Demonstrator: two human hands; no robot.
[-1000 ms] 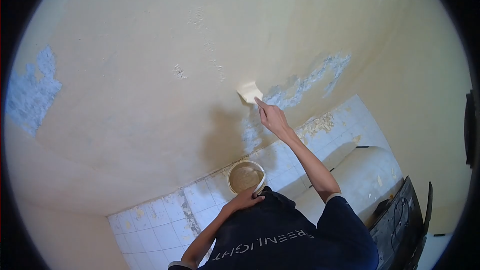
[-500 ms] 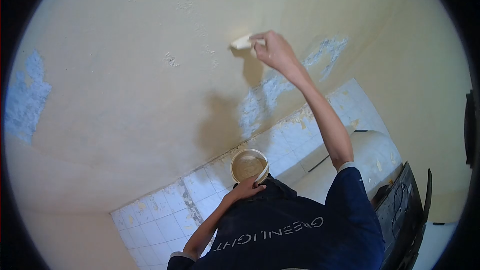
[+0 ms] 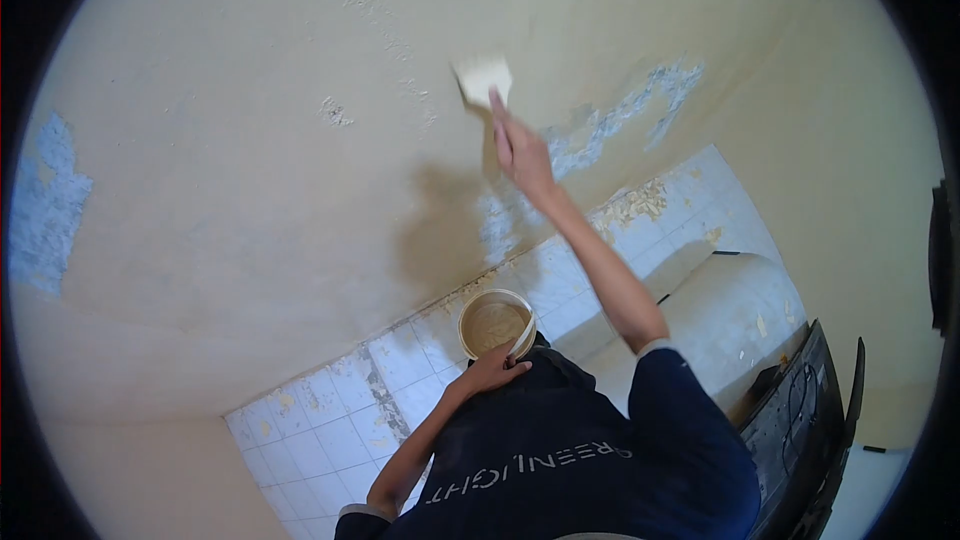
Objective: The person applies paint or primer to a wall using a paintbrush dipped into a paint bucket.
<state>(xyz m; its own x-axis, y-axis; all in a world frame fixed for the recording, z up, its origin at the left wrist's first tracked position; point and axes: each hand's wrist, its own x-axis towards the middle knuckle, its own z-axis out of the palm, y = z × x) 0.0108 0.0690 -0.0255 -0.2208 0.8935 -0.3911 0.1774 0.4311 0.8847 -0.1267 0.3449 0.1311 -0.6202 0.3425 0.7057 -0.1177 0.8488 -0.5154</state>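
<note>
My right hand point(image 3: 525, 155) is closed round the handle of a wide paintbrush point(image 3: 484, 78), one finger stretched along it. The pale bristles point up and left at the beige wall point(image 3: 270, 170); slight blur leaves it uncertain whether they touch. Lower down, my left hand point(image 3: 492, 370) grips a small round bucket point(image 3: 464, 316) near its white handle point(image 3: 522, 334), close to my body. Cloudy tan liquid point(image 3: 492, 326) shows inside the bucket. Part of the left fingers is hidden behind the handle and rim.
Bluish bare patches point(image 3: 590, 145) break the wall coating, with another patch point(image 3: 48, 205) at far left. Pale flakes point(image 3: 640, 202) lie along the edge of the tiled floor point(image 3: 330, 455). A dark panel with cables point(image 3: 790, 430) stands at right beside a pale curved surface point(image 3: 690, 310).
My right hand has moved down and slightly left, and the brush has swung so its broad face shows. My left hand and the bucket have barely shifted.
</note>
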